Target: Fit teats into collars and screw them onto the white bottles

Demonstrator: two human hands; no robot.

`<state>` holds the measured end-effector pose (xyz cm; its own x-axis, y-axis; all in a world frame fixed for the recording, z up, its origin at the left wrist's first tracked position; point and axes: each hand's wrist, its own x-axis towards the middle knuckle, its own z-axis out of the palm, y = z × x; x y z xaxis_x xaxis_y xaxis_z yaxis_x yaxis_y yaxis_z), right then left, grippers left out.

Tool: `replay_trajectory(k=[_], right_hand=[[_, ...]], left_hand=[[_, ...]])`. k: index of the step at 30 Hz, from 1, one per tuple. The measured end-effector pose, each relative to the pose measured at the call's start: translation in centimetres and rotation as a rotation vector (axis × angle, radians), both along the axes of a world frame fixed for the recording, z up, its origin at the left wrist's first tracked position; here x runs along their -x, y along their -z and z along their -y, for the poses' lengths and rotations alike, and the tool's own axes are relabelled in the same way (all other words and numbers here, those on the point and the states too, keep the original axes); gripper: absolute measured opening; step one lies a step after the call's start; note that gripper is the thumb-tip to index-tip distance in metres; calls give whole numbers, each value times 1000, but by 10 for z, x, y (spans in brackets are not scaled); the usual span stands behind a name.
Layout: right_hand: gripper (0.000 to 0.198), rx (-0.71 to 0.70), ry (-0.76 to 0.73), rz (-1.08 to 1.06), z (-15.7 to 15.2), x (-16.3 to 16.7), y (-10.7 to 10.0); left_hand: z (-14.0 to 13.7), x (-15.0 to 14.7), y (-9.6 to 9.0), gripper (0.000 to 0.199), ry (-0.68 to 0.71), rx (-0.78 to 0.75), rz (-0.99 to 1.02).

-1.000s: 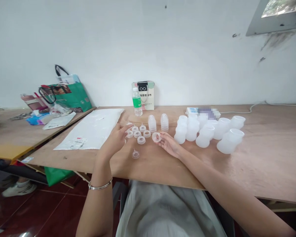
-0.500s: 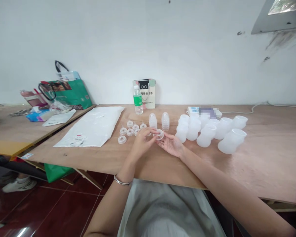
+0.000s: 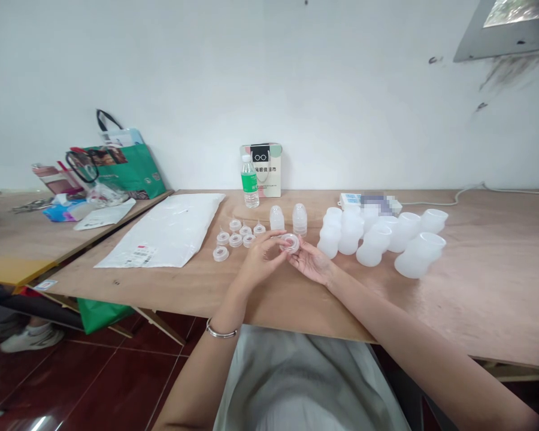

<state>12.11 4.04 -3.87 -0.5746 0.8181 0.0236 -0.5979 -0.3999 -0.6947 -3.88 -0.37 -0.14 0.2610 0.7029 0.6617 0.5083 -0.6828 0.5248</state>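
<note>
Between my two hands is a translucent bottle collar ring (image 3: 290,243), held above the table with its round opening facing me. My left hand (image 3: 266,254) pinches its left side with thumb and fingers. On the other side, my right hand (image 3: 313,261) grips the rim, palm turned up. Several similar collar rings with pointed teats (image 3: 235,240) stand on the table left of my hands. Two clear domed caps (image 3: 299,219) stand just behind them. To the right is a group of frosted, waisted bottle bodies (image 3: 372,245) with open tops.
A white plastic mailing bag (image 3: 161,230) lies on the wooden table (image 3: 170,287) at left. A water bottle (image 3: 250,182) stands before a paper bag (image 3: 273,173) by the wall. A small box (image 3: 350,200) and white cable (image 3: 465,194) lie behind the bottles.
The ring between my hands has tilted a little, so its round opening faces me more. Both hands keep hold of it. The whole view has shifted slightly.
</note>
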Motion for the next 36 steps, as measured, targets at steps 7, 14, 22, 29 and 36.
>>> replay_trajectory(k=[7,14,22,29,36], right_hand=[[20,-33,-3,11,1,0,-2],[18,-43,10,64,0,-1,2],[26,-45,40,154,-2,0,5],[18,-54,69,223,-1,2,4],[20,-65,72,216,0,2,3]], left_hand=[[-3,0,5,15,2,-65,-57],[-2,-1,4,14,-28,-77,-91],[1,0,5,53,-78,-38,-158],[-1,-1,5,31,-81,-134,-216],[1,-4,4,33,-41,-189,-157]])
